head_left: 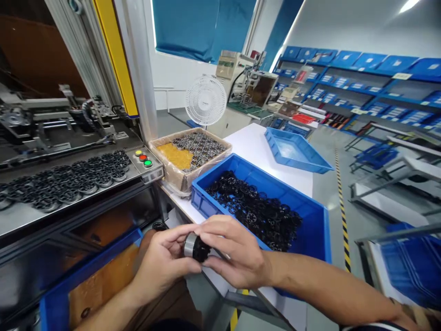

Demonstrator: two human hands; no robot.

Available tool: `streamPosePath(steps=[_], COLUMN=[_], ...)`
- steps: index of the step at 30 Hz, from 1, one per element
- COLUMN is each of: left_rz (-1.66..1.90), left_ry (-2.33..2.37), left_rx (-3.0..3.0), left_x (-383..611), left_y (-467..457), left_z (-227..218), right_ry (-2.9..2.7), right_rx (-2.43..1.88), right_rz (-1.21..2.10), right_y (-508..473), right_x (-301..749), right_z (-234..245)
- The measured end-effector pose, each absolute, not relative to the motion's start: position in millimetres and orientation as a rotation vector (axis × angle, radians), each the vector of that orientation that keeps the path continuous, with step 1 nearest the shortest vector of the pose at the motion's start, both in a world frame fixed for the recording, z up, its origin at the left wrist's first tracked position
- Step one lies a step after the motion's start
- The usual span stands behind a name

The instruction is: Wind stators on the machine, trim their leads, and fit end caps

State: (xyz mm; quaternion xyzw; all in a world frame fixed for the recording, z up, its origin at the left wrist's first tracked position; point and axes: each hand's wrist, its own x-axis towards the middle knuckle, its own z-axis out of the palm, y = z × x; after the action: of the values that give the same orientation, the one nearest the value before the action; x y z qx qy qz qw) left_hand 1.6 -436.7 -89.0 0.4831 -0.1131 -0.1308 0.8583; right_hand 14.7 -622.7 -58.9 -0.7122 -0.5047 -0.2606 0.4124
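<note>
- Gripping the silver end of a ring-shaped part (197,248) at lower centre of frame: left hand (161,257), thumb below, fingers above.
- Closed around the black end of the same part: right hand (234,253), fingertips near those of the left hand.
- Blue bin (203,198), right of centre, holds loose black wheel-like pieces (255,214).
- Plastic-lined box (174,174), upper centre, adjoins the bin; metallic parts (203,146) fill much of it.
- Black-and-silver parts (69,177) stand in rows at left of frame.
</note>
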Motion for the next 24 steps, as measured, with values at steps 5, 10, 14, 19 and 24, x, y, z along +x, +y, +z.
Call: streamPosePath(steps=[5,10,14,19,24], left_rz=[-0.095,0.012,-0.024,-0.104,-0.232], left_ry=[-0.257,-0.3,-0.296,-0.276,-0.235], left_rx=[1.166,1.3,1.307,1.298,1.287], left_x=[-7,-11,-10,-12,-12], left_y=[-436,-433,-433,-428,-427], left_z=[-78,-70,-69,-74,-78], right_ry=[-1.245,-1.309,-1.326,-1.398,-1.506], right_rx=[-1.869,-1.888,-1.894,-1.944,-1.958], right_rz=[-0.691,-0.667,-0.693,-0.784,-0.927], right_y=[-624,-625,-625,-629,-632], right_x=[17,19,19,20,22], right_z=[-61,-61,-61,-59,-56])
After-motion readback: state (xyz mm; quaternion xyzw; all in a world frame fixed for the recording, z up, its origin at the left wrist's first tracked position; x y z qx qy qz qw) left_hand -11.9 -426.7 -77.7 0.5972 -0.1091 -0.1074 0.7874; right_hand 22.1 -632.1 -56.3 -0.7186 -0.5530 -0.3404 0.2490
